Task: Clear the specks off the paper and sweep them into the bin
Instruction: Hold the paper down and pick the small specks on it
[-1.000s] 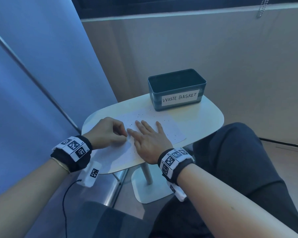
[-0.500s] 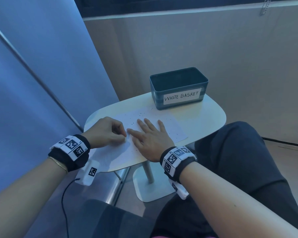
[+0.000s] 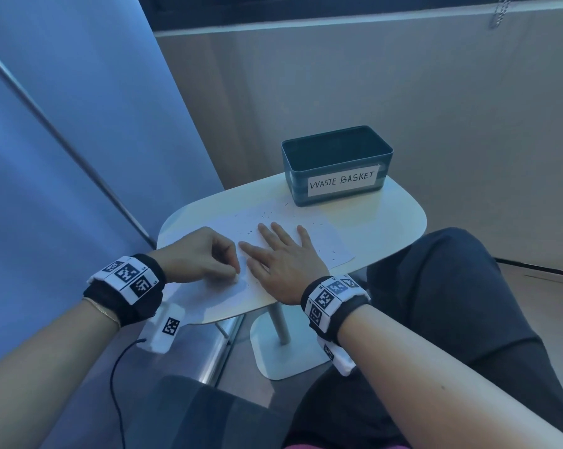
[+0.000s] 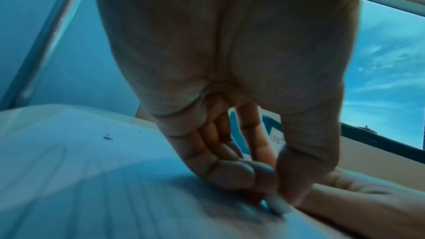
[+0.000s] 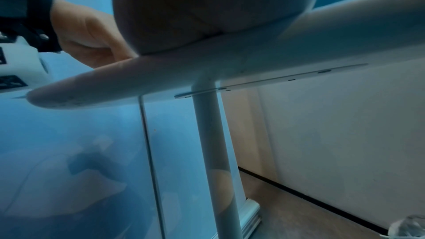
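Note:
A white paper (image 3: 322, 241) strewn with small dark specks (image 3: 267, 216) lies on the small white table (image 3: 390, 215). Behind it stands a dark teal bin (image 3: 336, 166) labelled "WASTE BASKET". My left hand (image 3: 233, 270) is curled at the paper's near left part. Its thumb and fingers pinch a small white eraser-like piece (image 4: 278, 206) and press it on the sheet. My right hand (image 3: 281, 246) lies flat on the paper beside it, fingers spread and straight. Its heel (image 5: 207, 6) rests at the table edge.
The table stands on a single white post (image 5: 214, 152) with a flat foot (image 3: 283, 361). A glass panel (image 3: 63, 157) is close on the left and a beige wall (image 3: 403, 92) is behind. My dark-clothed knee (image 3: 451, 286) sits right of the table.
The left hand's pinch has slid a little nearer to me over the paper. The right hand stays flat in place. The head view has shifted slightly.

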